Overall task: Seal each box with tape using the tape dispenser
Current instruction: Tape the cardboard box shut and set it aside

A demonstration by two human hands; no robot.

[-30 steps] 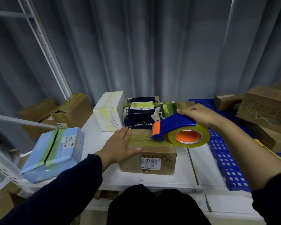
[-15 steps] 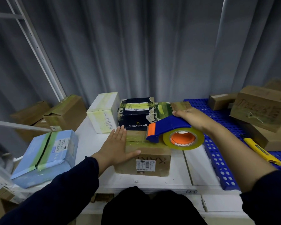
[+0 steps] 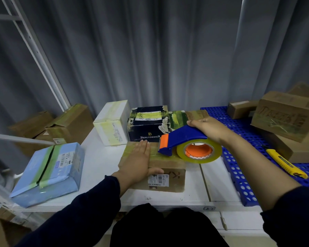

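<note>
Your left hand (image 3: 139, 161) lies flat on the top of the brown cardboard box (image 3: 168, 179) at your 12 o'clock, fingers straight and together, thumb hooked over the front edge just beside the white barcode label (image 3: 158, 180). Your right hand (image 3: 209, 129) is curled over the blue handle of the tape dispenser (image 3: 184, 138) and grips it from above. The dispenser's orange nose touches the box top at its 1 o'clock corner, just right of your left fingertips, and the yellowish tape roll (image 3: 199, 151) with its orange core hangs over the box's right edge. The box sits on the white table (image 3: 100, 161) near the front edge. Behind it, at 12 o'clock, a dark Benlydesign box (image 3: 146, 129) touches its far side, with a white box (image 3: 112, 123) at 11 o'clock. A light blue box (image 3: 48, 172), taped along its top, sits tilted at 9 o'clock. At 3 o'clock a yellow utility knife (image 3: 284, 163) lies on a blue perforated panel (image 3: 239, 172), and brown cartons (image 3: 282, 114) are stacked at 2 o'clock.
</note>
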